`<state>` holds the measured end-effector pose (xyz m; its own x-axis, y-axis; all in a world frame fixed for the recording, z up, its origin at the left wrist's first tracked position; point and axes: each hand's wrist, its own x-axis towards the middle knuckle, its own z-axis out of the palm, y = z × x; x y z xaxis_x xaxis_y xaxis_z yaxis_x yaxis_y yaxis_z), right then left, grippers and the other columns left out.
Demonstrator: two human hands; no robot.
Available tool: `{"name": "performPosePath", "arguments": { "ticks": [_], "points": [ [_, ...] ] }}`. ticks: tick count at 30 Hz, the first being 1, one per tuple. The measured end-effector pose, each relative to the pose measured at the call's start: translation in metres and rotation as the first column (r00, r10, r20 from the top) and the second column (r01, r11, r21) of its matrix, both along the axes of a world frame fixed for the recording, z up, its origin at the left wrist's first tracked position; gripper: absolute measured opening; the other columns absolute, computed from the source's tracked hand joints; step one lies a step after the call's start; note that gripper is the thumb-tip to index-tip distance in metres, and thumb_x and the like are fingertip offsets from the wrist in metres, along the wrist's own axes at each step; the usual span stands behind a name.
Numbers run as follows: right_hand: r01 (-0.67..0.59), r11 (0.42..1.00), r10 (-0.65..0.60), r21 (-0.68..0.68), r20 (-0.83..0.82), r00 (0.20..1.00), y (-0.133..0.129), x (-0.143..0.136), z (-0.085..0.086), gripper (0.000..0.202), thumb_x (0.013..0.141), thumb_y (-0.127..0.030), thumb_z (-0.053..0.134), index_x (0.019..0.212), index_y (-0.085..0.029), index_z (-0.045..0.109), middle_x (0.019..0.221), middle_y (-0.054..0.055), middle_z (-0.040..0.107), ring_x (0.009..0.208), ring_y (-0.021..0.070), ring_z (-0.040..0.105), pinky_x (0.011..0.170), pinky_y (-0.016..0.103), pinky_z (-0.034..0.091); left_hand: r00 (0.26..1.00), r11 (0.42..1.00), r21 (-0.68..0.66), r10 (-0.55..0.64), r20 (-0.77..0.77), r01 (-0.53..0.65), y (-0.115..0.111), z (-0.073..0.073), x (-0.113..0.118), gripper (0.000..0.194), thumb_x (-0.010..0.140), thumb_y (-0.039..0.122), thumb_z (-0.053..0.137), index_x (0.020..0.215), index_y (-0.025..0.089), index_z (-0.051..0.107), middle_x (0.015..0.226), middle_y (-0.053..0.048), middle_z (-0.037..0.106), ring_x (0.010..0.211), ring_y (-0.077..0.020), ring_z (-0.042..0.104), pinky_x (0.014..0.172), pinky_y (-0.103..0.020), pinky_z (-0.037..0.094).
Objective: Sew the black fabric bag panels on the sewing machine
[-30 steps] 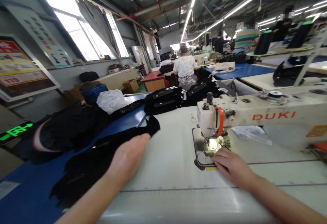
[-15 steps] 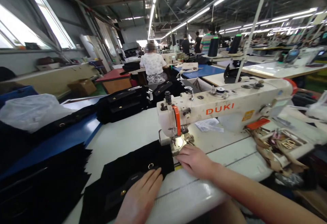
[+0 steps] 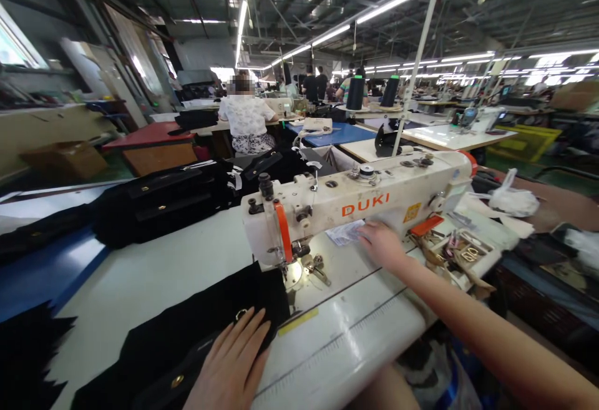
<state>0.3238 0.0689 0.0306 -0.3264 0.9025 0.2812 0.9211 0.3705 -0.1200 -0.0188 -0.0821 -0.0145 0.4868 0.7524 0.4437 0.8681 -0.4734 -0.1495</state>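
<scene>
My left hand (image 3: 234,360) lies flat with its fingers out on a black fabric piece (image 3: 187,310), which carries a strap with gold fittings and a small metal ring near my fingertips. The fabric's right edge is beside the needle area of the white sewing machine (image 3: 322,201). Under the machine's arm, my right hand (image 3: 384,246) reaches to the white labels (image 3: 345,233). Its fingertips are at their right end; whether it grips any is unclear.
An open parts tray (image 3: 486,249) with gold rings and tan strips is at the machine's right. Black pieces (image 3: 163,201) lie behind on the left, and more (image 3: 28,354) at the lower left. A person (image 3: 246,117) sits ahead.
My right hand has left the needle area and moved up and right to the labels. My left hand stays on the black fabric. The view has turned right.
</scene>
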Motion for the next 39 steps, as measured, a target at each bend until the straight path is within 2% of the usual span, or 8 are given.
{"name": "performPosePath", "arguments": {
  "ticks": [14,16,19,22,25,29,34,39],
  "points": [
    [-0.019,0.998,0.02,0.064,-0.005,1.0,-0.027,-0.003,0.006,0.023,0.096,-0.018,0.048,0.089,-0.017,0.07,0.093,0.009,0.069,0.089,0.0219,0.061,0.076,0.03,0.046,0.973,0.998,-0.056,0.003,0.232,0.01,-0.006,0.011,0.005,0.04,0.085,0.043,0.058,0.121,0.027,0.062,0.13,-0.006,0.063,0.118,-0.0288,0.059,0.098,-0.048,0.049],
    [-0.202,0.966,0.214,0.16,-0.065,0.975,-0.049,-0.021,0.008,0.024,0.096,-0.02,0.047,0.089,-0.018,0.07,0.089,0.008,0.068,0.085,0.0214,0.059,0.074,0.031,0.046,0.872,0.981,-0.19,0.126,0.473,-0.038,-0.01,0.018,0.017,0.04,0.086,0.045,0.055,0.121,0.026,0.062,0.125,-0.008,0.065,0.113,-0.0275,0.062,0.096,-0.046,0.05],
    [-0.451,0.866,0.474,0.217,-0.068,0.878,-0.084,-0.061,0.006,0.02,0.095,-0.021,0.05,0.086,-0.018,0.068,0.081,0.007,0.066,0.077,0.0204,0.055,0.07,0.031,0.045,0.51,0.828,-0.556,0.452,0.732,0.064,-0.009,0.03,0.04,0.05,0.086,0.049,0.05,0.125,0.019,0.056,0.109,-0.012,0.071,0.097,-0.0254,0.069,0.082,-0.039,0.057],
    [-0.561,0.802,0.588,0.204,-0.105,0.802,-0.108,-0.098,0.001,0.015,0.093,-0.02,0.054,0.086,-0.018,0.066,0.079,0.005,0.064,0.077,0.0202,0.054,0.067,0.031,0.045,0.257,0.634,-0.733,0.686,0.681,0.248,-0.005,0.043,0.051,0.057,0.078,0.049,0.059,0.123,0.014,0.055,0.084,-0.008,0.074,0.079,-0.0235,0.072,0.071,-0.035,0.058],
    [-0.592,0.787,0.614,0.173,-0.31,0.726,-0.112,-0.115,-0.003,0.017,0.095,-0.021,0.05,0.094,-0.018,0.067,0.09,0.007,0.067,0.085,0.0197,0.057,0.076,0.032,0.049,0.166,0.611,-0.761,0.745,0.646,0.216,-0.004,0.055,0.042,0.053,0.067,0.045,0.07,0.11,0.014,0.063,0.07,-0.003,0.071,0.07,-0.0211,0.07,0.069,-0.033,0.056],
    [-0.507,0.853,0.226,-0.124,-0.787,0.573,-0.094,-0.12,-0.011,0.028,0.09,-0.024,0.055,0.118,-0.02,0.061,0.112,0.009,0.065,0.096,0.0186,0.063,0.085,0.034,0.052,0.154,0.625,-0.764,0.749,0.644,0.158,-0.003,0.061,0.023,0.047,0.062,0.045,0.071,0.098,0.014,0.067,0.062,-0.001,0.069,0.065,-0.0203,0.068,0.069,-0.033,0.055],
    [-0.655,0.554,-0.281,-0.513,-0.856,0.433,-0.072,-0.131,-0.021,0.025,0.081,-0.033,0.068,0.099,-0.015,0.067,0.074,0.002,0.069,0.07,0.0158,0.069,0.067,0.028,0.056,0.209,0.633,-0.761,0.732,0.648,0.144,0.008,0.058,0.017,0.044,0.063,0.044,0.069,0.096,0.015,0.066,0.065,-0.003,0.071,0.065,-0.0206,0.068,0.069,-0.033,0.055],
    [-0.634,0.509,-0.467,-0.582,-0.806,0.365,-0.062,-0.142,-0.022,0.019,0.075,-0.029,0.075,0.081,-0.014,0.066,0.061,-0.001,0.066,0.058,0.0112,0.067,0.057,0.02,0.055,0.518,0.761,-0.646,0.579,0.629,-0.067,0.017,0.055,0.016,0.035,0.076,0.039,0.06,0.102,0.017,0.066,0.087,-0.007,0.074,0.08,-0.0242,0.07,0.076,-0.039,0.056]
  ]
}}
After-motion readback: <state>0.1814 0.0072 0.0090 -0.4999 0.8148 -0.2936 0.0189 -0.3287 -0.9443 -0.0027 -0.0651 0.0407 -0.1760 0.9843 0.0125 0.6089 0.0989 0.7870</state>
